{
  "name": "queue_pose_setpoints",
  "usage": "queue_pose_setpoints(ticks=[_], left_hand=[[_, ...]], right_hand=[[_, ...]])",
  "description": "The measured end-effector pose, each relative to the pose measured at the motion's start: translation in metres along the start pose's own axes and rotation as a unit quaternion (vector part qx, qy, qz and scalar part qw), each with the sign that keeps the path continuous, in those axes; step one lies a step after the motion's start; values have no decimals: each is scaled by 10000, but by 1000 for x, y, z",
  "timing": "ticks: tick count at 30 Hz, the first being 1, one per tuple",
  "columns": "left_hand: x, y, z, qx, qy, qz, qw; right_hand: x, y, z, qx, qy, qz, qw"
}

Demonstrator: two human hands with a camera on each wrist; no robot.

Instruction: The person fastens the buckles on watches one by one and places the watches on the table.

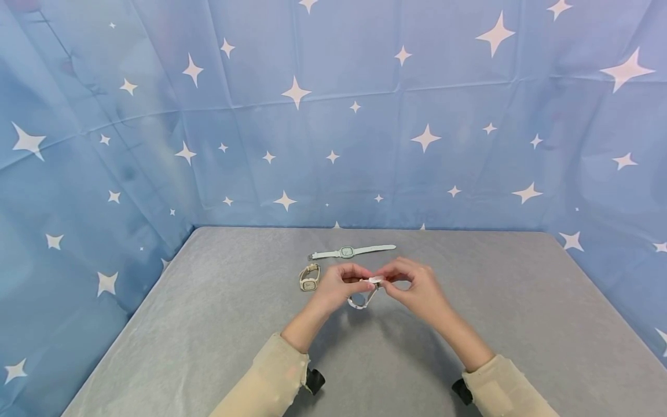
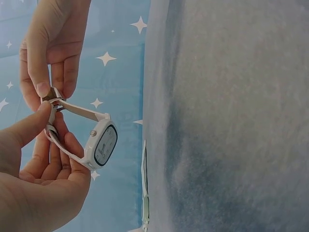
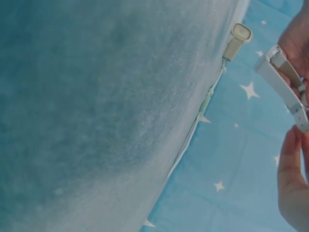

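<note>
Both hands hold a white wristwatch (image 2: 102, 145) above the table, its strap bent into a loop with the dial hanging at the lower end. My left hand (image 1: 334, 285) pinches the strap near the buckle between thumb and fingers. From the other side my right hand (image 1: 417, 285) pinches the strap end, and the fingertips of the two hands nearly meet. The left wrist view shows the strap ends overlapping at the fingers; whether the buckle is fastened I cannot tell. In the right wrist view the white strap (image 3: 280, 82) shows edge-on, partly cut off.
Left of my left hand stands a beige watch (image 1: 309, 284) with its strap in a closed loop. A mint-green watch (image 1: 347, 252) lies stretched out flat behind the hands. Grey cloth covers the table (image 1: 208, 324); a blue star-patterned curtain (image 1: 354, 133) hangs behind it.
</note>
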State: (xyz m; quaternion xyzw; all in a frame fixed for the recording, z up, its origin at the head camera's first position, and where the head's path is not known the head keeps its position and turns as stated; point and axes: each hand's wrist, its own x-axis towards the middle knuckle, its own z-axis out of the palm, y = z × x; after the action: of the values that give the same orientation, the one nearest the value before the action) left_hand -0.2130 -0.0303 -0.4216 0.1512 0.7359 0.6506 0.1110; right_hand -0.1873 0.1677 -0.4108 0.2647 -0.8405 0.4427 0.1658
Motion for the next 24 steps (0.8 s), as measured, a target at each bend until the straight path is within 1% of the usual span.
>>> queue_pose_setpoints(ticks=[5,9,12,14,17,21,24], left_hand=[[1,-2,0,37,7,17,10000],[1,-3,1,59,43,-25,10000],[0,-2,1,99,57,-37,9999],[0,-3,0,145,9,-11,9999],[0,-4,-2,216,-180,75,9996],[1,-5,-6,279,-577,227,9977],[1,-6,-8,290,-742,295,9964]], right_hand=[[0,0,0,-5,-66,-15,10000],[0,2,0,-136,-152,-35,9998],[0,2,1,-168,-204,43,9996],[-1,2,2,-144,-204,128,9996],[-1,2,3,-85,-130,218,9996],[-2,3,4,-44,43,255,9997],[-3,4,4,-15,95,270,9996]])
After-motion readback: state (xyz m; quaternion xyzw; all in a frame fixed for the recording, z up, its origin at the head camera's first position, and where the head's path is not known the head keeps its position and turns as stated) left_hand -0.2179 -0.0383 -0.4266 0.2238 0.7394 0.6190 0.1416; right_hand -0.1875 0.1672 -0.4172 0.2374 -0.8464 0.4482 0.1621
